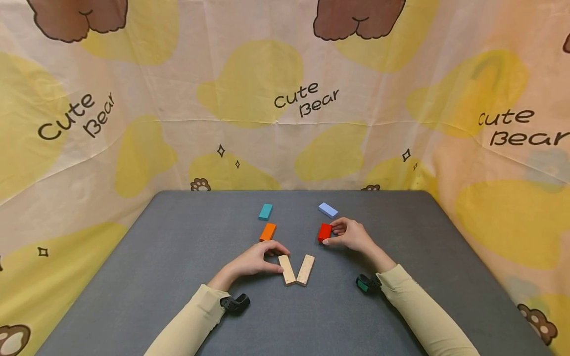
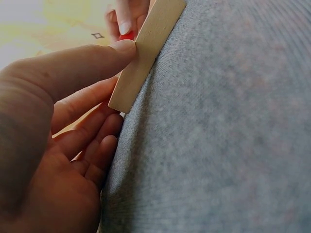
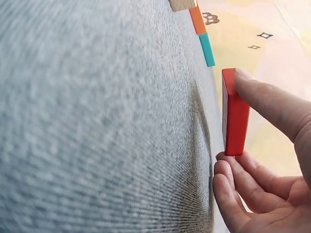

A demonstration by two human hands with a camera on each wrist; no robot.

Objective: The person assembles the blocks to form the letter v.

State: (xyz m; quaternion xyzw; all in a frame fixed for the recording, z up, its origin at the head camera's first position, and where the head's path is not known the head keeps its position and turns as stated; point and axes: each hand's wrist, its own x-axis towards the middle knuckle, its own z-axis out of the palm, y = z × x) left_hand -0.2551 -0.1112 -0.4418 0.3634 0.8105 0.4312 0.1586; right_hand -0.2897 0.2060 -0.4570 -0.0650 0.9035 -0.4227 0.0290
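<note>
My left hand [image 1: 255, 259] pinches the upper end of a plain wooden block [image 1: 287, 270] between thumb and fingers. In the left wrist view that wooden block [image 2: 146, 58] lies along the grey surface. A second plain wooden block [image 1: 305, 270] lies just to its right, the near ends almost meeting in a V. My right hand [image 1: 352, 235] grips a red block [image 1: 324, 233] by its ends. The right wrist view has the red block [image 3: 235, 114] between thumb and fingertips, seemingly a little off the table. Just beyond my left fingers lies an orange block [image 1: 268, 232].
Farther back on the grey table [image 1: 187, 237] are a teal block [image 1: 265, 212] on the left and a light blue block [image 1: 328, 210] on the right, beyond my right hand. A patterned curtain [image 1: 249, 99] rises behind the table's far edge and along both sides.
</note>
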